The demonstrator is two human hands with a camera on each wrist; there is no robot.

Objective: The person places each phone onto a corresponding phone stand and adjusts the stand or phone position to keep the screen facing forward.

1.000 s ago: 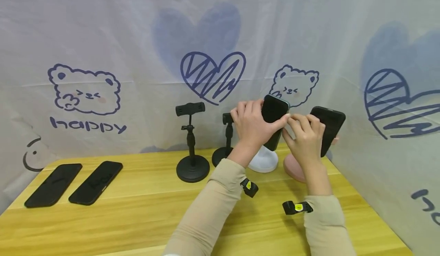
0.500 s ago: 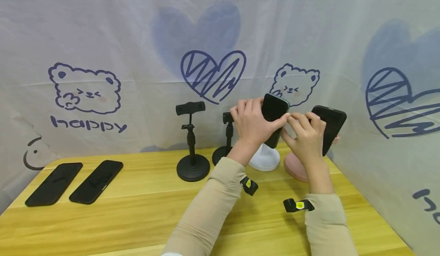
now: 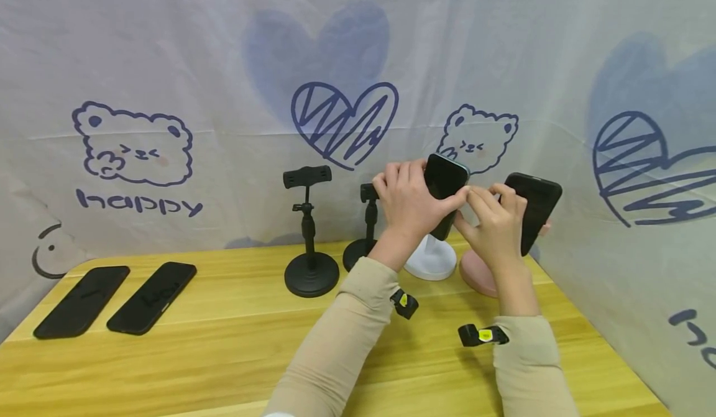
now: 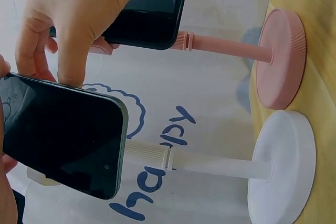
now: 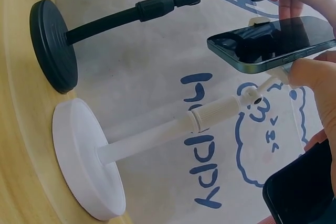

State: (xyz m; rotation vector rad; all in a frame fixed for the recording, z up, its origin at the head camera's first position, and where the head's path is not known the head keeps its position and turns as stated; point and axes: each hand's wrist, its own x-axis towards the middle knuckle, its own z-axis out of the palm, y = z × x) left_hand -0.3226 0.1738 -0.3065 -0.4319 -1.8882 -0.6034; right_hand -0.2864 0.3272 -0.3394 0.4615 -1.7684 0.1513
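My left hand (image 3: 409,201) grips the left edge of a dark phone (image 3: 445,181), its thumb across the screen side near the right edge. The phone stands tilted at the top of a white stand (image 3: 431,259), whose clamp shows behind it in the right wrist view. My right hand (image 3: 496,225) has its fingertips at the phone's right edge, close to the left thumb; in the left wrist view its fingers (image 4: 71,64) are bent against that edge. Just right of it, a second phone (image 3: 538,209) sits on a pink stand (image 3: 478,272).
Two black stands are left of the white one, the nearer (image 3: 311,274) with a bare clamp on top, the other (image 3: 358,252) partly behind my left arm. Two dark phones (image 3: 84,300) (image 3: 152,297) lie flat at the table's left. A printed cloth (image 3: 240,112) hangs behind.
The head view has shifted slightly. Both hands keep nearly the same place at the phone, with only small changes in the right fingers.
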